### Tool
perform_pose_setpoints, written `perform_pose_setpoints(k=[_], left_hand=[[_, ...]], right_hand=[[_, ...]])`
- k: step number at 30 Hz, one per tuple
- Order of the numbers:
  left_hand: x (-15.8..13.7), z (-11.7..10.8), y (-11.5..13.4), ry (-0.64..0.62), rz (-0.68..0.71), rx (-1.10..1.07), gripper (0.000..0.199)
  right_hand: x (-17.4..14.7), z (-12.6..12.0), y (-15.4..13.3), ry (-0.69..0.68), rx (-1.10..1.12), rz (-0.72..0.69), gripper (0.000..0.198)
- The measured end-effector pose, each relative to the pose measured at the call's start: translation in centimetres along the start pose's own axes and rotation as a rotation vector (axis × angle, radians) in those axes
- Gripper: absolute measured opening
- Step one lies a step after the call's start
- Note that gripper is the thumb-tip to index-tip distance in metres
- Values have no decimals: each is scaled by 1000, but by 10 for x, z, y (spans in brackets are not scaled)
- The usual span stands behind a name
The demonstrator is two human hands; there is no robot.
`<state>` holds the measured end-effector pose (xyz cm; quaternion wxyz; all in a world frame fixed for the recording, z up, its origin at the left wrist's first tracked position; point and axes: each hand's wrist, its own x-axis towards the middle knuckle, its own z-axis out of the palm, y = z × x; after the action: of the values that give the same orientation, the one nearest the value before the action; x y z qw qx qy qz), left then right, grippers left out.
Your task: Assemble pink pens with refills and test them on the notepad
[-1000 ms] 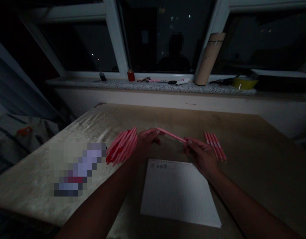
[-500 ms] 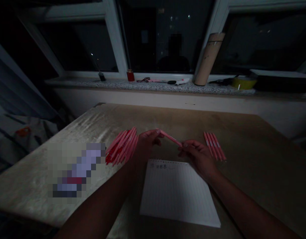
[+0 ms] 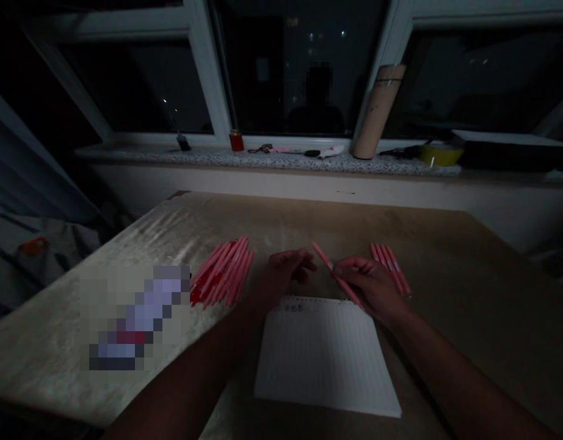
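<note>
My right hand (image 3: 370,282) pinches a pink pen (image 3: 347,288) near its middle. The pen slants over the top edge of a lined notepad (image 3: 327,360) that has some handwriting at its upper left. Just left of the pen's upper end, my left hand (image 3: 293,264) is empty, its fingers loosely curled and apart. Beyond my left wrist lies a heap of pink pens (image 3: 226,272), partly on something red. To the right of my right hand, several pink pens (image 3: 391,269) lie side by side in a row, partly hidden by that hand.
A blurred-out object (image 3: 144,315) lies on the table (image 3: 281,214) at left. Along the windowsill (image 3: 272,160) stand a small red jar (image 3: 236,141), a tall tan cylinder (image 3: 377,113) and a yellow tape roll (image 3: 441,154). The room is dim.
My left hand has let go of the pen's far end and drawn back slightly. The pen, now only in my right hand, has turned to a steeper slant. The view has shifted slightly.
</note>
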<state>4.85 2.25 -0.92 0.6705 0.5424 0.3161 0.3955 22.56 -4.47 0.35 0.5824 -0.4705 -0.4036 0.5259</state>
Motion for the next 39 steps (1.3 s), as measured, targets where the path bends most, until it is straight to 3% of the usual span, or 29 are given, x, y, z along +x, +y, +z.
perform_pose_setpoints(k=[5,8,13,16,22,26,39], left_hand=[[0,3,1,10,-8,101,43],[-3,4,3,-19,6,329,37],[-10,2,0,-163,235,887,22],[-11,1,-4,-207,272,998,24],[-11,1,-4,-208,261,1016,30],[-11,2,-2,-204,229,1018,32],[-11,3,0,-219,197,1042,36]], right_hand=[[14,-35,-5,254,-467,-226,11],[20,-55,-6,365,-716,-277,13],[22,-78,-14,420,-1062,-214,15],[21,-92,-23,450,-1211,-147,20],[18,-125,-31,510,-1338,-33,24],[20,-143,-26,474,-1405,48,25],[25,-147,-19,384,-1463,122,24]])
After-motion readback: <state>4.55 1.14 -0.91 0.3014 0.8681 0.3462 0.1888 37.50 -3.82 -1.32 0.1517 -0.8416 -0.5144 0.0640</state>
